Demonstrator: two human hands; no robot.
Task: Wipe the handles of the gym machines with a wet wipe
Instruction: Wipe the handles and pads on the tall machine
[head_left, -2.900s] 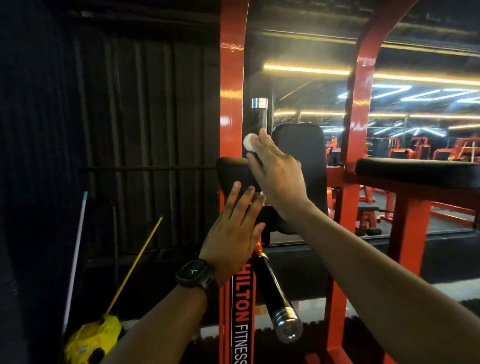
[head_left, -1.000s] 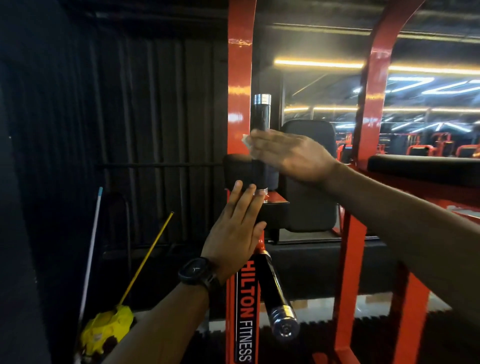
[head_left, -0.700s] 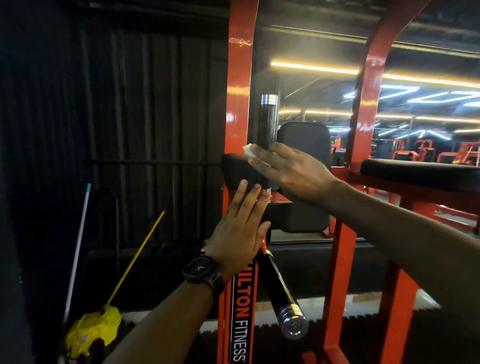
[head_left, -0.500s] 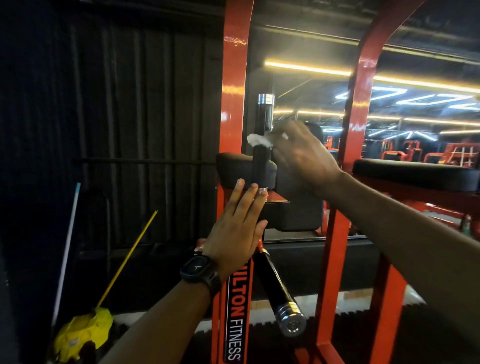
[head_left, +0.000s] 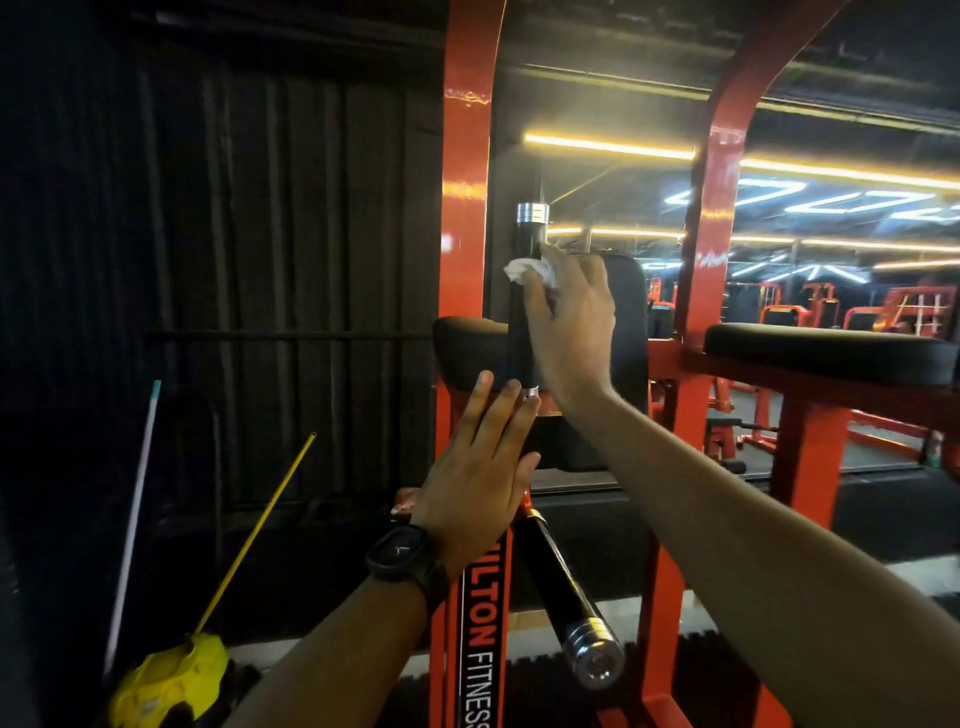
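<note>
Against the orange machine frame (head_left: 470, 208), a wet wipe (head_left: 524, 270) sits high on the upright handle (head_left: 521, 338).
The left hand (head_left: 478, 467) lies flat, fingers straight and close together, pressed to the frame just under the handle's base, where it also lay in the earlier frames. The wipe is a crumpled white wad, probably light, limp and damp, best bunched under the fingertips so it cannot slip off. The handle looks like a rigid, fixed bar with a black grip sleeve and chrome cap, likely safe to squeeze hard. The right hand (head_left: 571, 322) curls round the grip and pinches the wipe against it. A second ago its fingers lay flat across the bar.
</note>
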